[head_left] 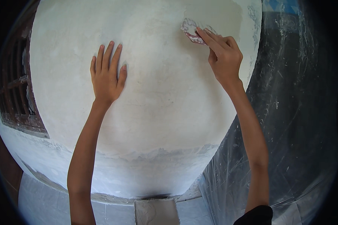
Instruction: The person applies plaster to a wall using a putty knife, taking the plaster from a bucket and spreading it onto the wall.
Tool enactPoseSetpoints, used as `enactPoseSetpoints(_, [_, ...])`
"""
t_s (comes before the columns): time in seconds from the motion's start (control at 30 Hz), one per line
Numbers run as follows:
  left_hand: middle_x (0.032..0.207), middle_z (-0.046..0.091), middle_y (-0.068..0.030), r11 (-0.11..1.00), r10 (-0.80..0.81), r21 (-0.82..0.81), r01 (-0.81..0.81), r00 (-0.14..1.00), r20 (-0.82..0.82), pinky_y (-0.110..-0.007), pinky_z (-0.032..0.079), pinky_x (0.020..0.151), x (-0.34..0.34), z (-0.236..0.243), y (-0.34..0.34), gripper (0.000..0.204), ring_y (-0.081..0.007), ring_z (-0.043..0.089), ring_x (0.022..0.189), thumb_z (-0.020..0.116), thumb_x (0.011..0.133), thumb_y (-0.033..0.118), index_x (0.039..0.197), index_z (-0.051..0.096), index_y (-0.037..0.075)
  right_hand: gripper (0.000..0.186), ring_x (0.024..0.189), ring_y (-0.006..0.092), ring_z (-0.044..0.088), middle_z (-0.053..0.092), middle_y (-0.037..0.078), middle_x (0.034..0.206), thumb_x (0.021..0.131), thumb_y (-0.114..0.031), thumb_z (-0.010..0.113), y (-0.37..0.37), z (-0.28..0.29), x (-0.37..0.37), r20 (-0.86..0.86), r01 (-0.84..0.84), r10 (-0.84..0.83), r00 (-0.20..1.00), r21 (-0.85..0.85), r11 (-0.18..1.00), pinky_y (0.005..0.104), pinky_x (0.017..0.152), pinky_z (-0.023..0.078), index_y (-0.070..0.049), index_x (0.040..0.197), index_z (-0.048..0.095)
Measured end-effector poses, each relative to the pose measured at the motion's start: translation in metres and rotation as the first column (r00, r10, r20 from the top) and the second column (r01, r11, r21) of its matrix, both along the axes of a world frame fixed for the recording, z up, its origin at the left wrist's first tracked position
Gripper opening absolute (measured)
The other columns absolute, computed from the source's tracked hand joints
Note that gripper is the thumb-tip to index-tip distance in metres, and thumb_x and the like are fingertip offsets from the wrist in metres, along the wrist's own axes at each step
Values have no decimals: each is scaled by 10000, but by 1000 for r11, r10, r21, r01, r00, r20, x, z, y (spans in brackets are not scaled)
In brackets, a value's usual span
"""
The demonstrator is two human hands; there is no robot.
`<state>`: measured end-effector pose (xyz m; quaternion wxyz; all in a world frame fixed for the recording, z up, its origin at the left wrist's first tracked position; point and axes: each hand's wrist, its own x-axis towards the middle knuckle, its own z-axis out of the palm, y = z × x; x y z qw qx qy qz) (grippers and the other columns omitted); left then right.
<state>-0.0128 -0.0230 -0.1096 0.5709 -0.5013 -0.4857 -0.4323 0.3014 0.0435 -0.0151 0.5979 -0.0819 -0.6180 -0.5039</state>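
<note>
A whitish plastered wall (150, 97) fills the middle of the view. On its left part, my left hand (107, 77) rests flat with its fingers spread, holding nothing. Higher up and to the right, my right hand (226, 56) pinches a putty spreader (192, 30), a small flat piece with a reddish edge, smeared with white paste. The spreader is against the wall or very close to it, beside a damp-looking greyish patch (223, 17) at the top right. My right fingers cover part of the spreader.
Dark plastic sheeting (289, 112), spattered white, hangs past the wall's right edge. A brown barred wooden window (17, 86) is at the left. A squarish grey board or tray with smeared paste (157, 213) lies at the wall's foot, on grey floor tiles (45, 195).
</note>
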Motion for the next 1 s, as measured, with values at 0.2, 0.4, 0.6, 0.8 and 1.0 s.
enactPoseSetpoints(0.2, [1588, 361, -89, 999, 31, -34, -31, 999, 8, -523, 143, 1197, -17, -9, -2, 548, -322, 249, 1498, 448, 985, 276, 1517, 418, 146, 653, 720, 179, 597, 745, -16, 1128, 718, 97, 698, 44, 49, -56, -59, -18, 20, 998, 49, 999, 239, 699, 558, -294, 1241, 712])
enactPoseSetpoints(0.4, [1587, 363, -90, 1000, -13, -5, 13, 1000, 2, -530, 143, 1195, -3, -1, -4, 548, -329, 251, 1496, 447, 986, 278, 1518, 418, 148, 722, 751, 174, 597, 744, -32, 1108, 643, 72, 730, 22, -35, -5, 121, 19, -12, 993, -57, 998, 259, 704, 587, -301, 1261, 691])
enactPoseSetpoints(0.6, [1576, 387, -72, 999, -50, 21, 50, 999, -16, -521, 159, 1193, -3, 1, 7, 537, -317, 270, 1489, 461, 982, 292, 1503, 445, 164, 757, 775, 179, 610, 741, -21, 1121, 630, 92, 733, 22, 51, 7, -49, 68, -66, 997, 51, 996, 263, 737, 596, -299, 1277, 682])
enactPoseSetpoints(0.8, [1566, 409, -60, 998, -40, 38, 40, 999, -7, -511, 181, 1189, 0, 2, 7, 520, -304, 291, 1479, 475, 979, 304, 1483, 480, 177, 781, 774, 179, 608, 741, -26, 1119, 628, 113, 725, 42, -15, 7, -17, 121, -121, 993, -5, 993, 266, 723, 593, -302, 1287, 676])
enactPoseSetpoints(1.0, [1577, 382, -75, 999, -22, 43, 23, 1000, -21, -525, 167, 1190, -8, -2, 4, 539, -319, 273, 1487, 454, 986, 278, 1512, 428, 166, 736, 778, 177, 602, 741, -40, 1112, 648, 132, 702, 9, -14, 10, 67, -21, 23, 997, -30, 999, 257, 730, 580, -281, 1257, 700])
